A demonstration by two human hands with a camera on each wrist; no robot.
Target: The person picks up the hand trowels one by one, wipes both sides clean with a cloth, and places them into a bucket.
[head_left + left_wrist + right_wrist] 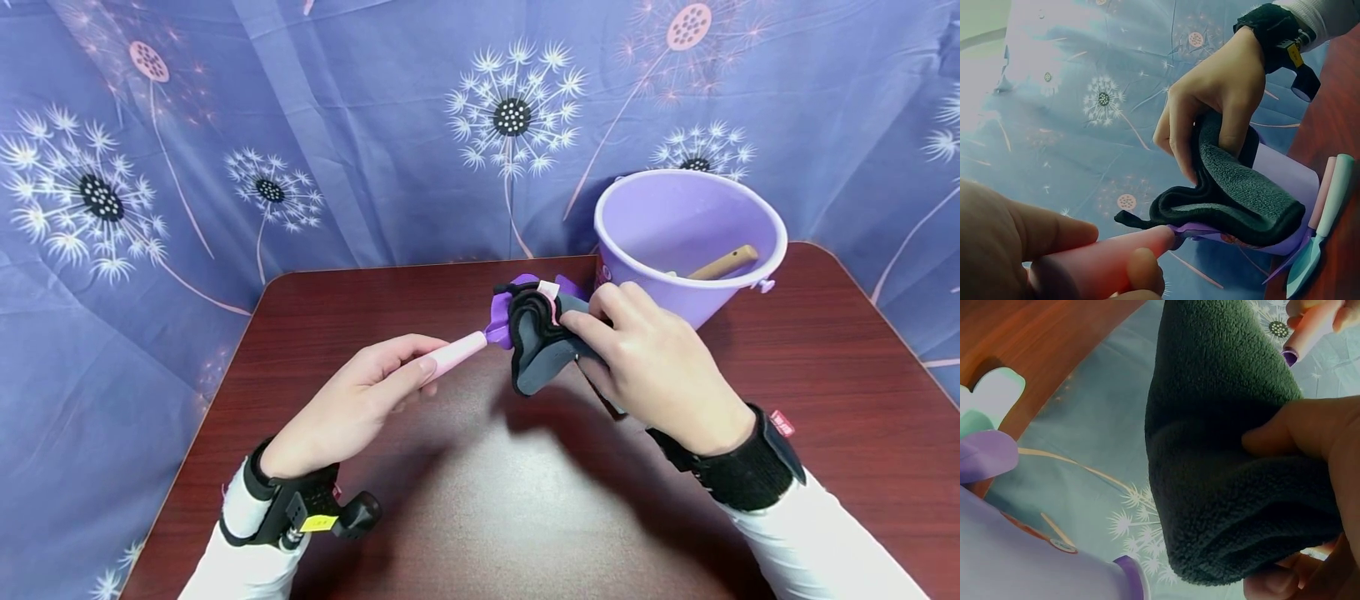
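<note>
My left hand (348,404) holds a small hand tool by its pink handle (459,353). The tool's purple head (500,321) points away to the right, mostly hidden behind a grey cloth (549,365) with black edging. My right hand (660,362) pinches the folded cloth between thumb and fingers, and the cloth overlaps the purple head. In the right wrist view the fuzzy cloth (1210,462) fills the middle, with the thumb pressed on it. Both hands are raised over the table.
A purple bucket (690,282) stands at the back right, a wooden handle (723,262) leaning inside it. The left wrist view shows a teal trowel (1302,265) with a mint handle beside a pink handle (1322,197). Behind the dark red table (360,304) hangs a blue dandelion curtain (375,125).
</note>
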